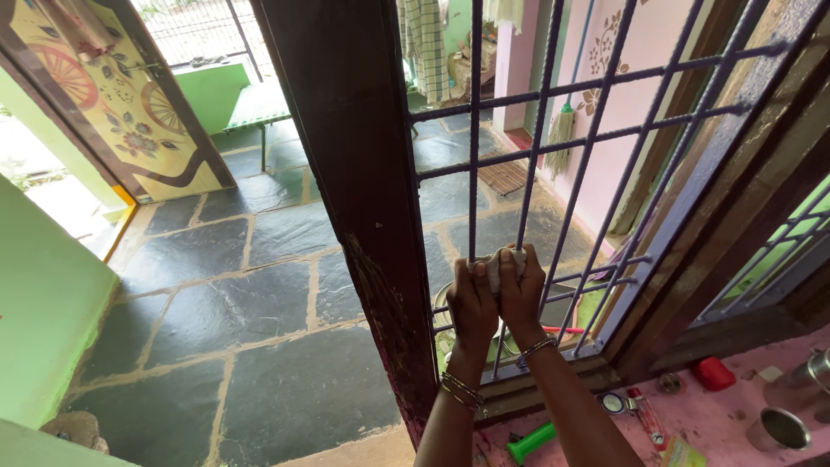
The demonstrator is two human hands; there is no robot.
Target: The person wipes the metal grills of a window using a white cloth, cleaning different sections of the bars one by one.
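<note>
A small crumpled white cloth [504, 265] sits pressed against the lower part of a purple-painted metal window grille [588, 143], just where two upright bars meet a crossbar. The right hand [522, 290] is clenched around this cloth, fingers folded over it and the bar behind. The left hand [471, 298] is touching the right one, closed around the neighbouring upright bar, with no cloth of its own visible. Both wrists carry thin metal bangles [461, 391].

Judging by the grip, the step in hand is rubbing the bars of the grille with the cloth, low in the frame. The next move calls for sliding the cloth along a bar while the other hand steadies against the grille, keeping the cloth wrapped round the bar so it does not slip through a gap.

To the left stands a dark brown wooden frame post [363, 173], its paint worn near the bottom. Beyond the bars lie grey stone floor slabs [251, 294] and a round metal vessel [445, 311]. Below, a pink desk [735, 415] carries a green plastic handle [532, 443], a red lid [714, 374] and a steel cup [776, 428].
</note>
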